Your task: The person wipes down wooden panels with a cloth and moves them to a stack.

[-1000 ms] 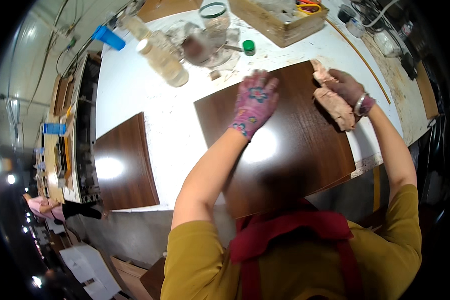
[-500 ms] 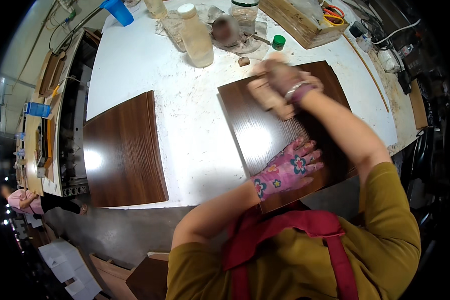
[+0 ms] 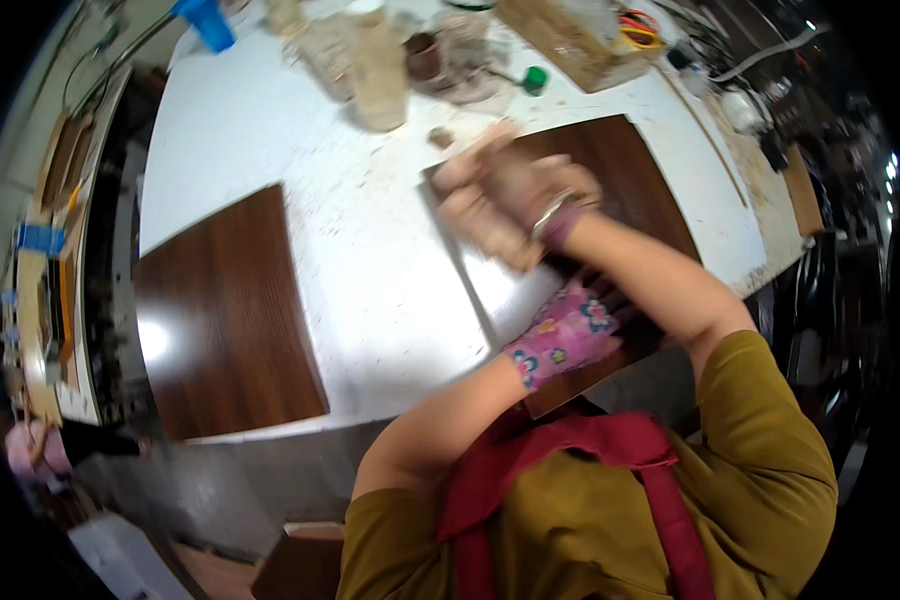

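A: What is the right hand doing?
B: It is clasping a pale pinkish-beige cloth. Motion blur is hiding the individual fingers. A silver-coloured band is encircling the wrist.

A: Where is the cloth sitting?
B: It is covering the upper-left part of a dark brown panel, which is occupying the centre right of the frame. Full contact cannot be confirmed through the blur.

A: State the condition of the left hand.
B: It is wearing a pink flowered glove and lying on the panel's lower part, just below the right forearm. Its fingers are extending apart and holding nothing; shadow is partly obscuring their tips.

A: What is supporting the panel?
B: A white surface is supporting it. A second brown panel is lying well apart, at the left of the frame.

A: And beyond the panels?
B: A small block is resting near the cloth. A cloudy bottle is standing at the top centre, with a green cap to its right. A shallow box is occupying the upper right, and a blue cup is showing at the upper left.
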Tool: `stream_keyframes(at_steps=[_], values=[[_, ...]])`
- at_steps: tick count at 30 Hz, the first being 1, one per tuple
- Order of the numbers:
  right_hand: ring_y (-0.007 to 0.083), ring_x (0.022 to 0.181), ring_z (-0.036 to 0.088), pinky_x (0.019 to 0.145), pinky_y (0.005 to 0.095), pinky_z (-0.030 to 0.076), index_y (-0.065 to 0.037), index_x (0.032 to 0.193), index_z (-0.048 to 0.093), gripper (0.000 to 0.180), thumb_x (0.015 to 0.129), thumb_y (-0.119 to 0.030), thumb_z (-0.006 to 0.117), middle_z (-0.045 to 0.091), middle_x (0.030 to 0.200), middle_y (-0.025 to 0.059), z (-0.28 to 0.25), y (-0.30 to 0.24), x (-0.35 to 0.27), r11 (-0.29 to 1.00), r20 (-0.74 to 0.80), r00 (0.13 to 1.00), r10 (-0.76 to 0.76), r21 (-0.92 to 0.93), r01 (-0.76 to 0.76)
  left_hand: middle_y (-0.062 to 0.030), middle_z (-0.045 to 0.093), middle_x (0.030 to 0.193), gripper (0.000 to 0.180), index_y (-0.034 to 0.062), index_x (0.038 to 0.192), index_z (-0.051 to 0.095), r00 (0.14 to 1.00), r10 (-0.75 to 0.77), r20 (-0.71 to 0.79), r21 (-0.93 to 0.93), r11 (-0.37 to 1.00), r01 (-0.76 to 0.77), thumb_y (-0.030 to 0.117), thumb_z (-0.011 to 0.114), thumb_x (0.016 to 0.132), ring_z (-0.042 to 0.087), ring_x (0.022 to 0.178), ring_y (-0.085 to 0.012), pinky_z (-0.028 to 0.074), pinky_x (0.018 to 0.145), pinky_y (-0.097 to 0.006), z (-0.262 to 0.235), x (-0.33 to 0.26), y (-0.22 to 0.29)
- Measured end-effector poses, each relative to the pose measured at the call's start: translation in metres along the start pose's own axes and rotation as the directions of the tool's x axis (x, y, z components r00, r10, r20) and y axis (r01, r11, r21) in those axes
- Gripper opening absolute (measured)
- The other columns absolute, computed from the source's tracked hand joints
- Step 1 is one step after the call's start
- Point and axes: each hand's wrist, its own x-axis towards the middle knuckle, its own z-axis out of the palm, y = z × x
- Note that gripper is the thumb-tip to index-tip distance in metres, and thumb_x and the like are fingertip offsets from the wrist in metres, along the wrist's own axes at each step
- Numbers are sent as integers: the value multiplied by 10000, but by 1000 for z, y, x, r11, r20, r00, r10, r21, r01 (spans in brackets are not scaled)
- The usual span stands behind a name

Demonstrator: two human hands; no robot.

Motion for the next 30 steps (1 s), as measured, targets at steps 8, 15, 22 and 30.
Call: stream_keyframes(at_steps=[8, 15, 22, 30], values=[[339, 953, 626, 822, 413, 481, -74, 1133, 599, 403, 897, -389, 511, 650, 1013, 186, -71, -73, -34, 911, 282, 956, -84, 410, -41, -127, 370, 1475, 515, 80, 1408, 397, 849, -263, 459, -275, 866, 417, 271, 478, 936, 324, 1382, -289, 250, 1143, -436, -65, 3, 27], [246, 830, 669, 730, 373, 514, -61, 1013, 614, 410, 985, -406, 395, 668, 898, 132, -218, 109, -161, 733, -60, 731, 680, 63, -677, -216, 378, 1422, 599, 1, 1434, 316, 550, -831, -84, -708, 438, 554, 381, 454, 991, 443, 1267, -339, 401, 1017, -425, -93, -81, 27], [323, 929, 649, 795, 433, 508, -32, 1032, 592, 278, 894, -246, 479, 661, 986, 171, -159, 90, -194, 839, -82, 836, 542, 99, -534, -159, 349, 1481, 661, 19, 1453, 307, 239, -939, 247, -763, -37, 645, 425, 479, 960, 379, 1314, -323, 324, 1084, -455, -76, -96, 0], [345, 930, 637, 842, 425, 481, -48, 1090, 599, 431, 914, -434, 522, 657, 1019, 166, -144, 95, -156, 903, 167, 947, 275, 294, -315, -159, 341, 1489, 764, 60, 1454, 335, 122, -993, -7, -891, 61, 450, 490, 584, 873, 382, 1327, -342, 345, 1083, -449, -192, -61, 75]])
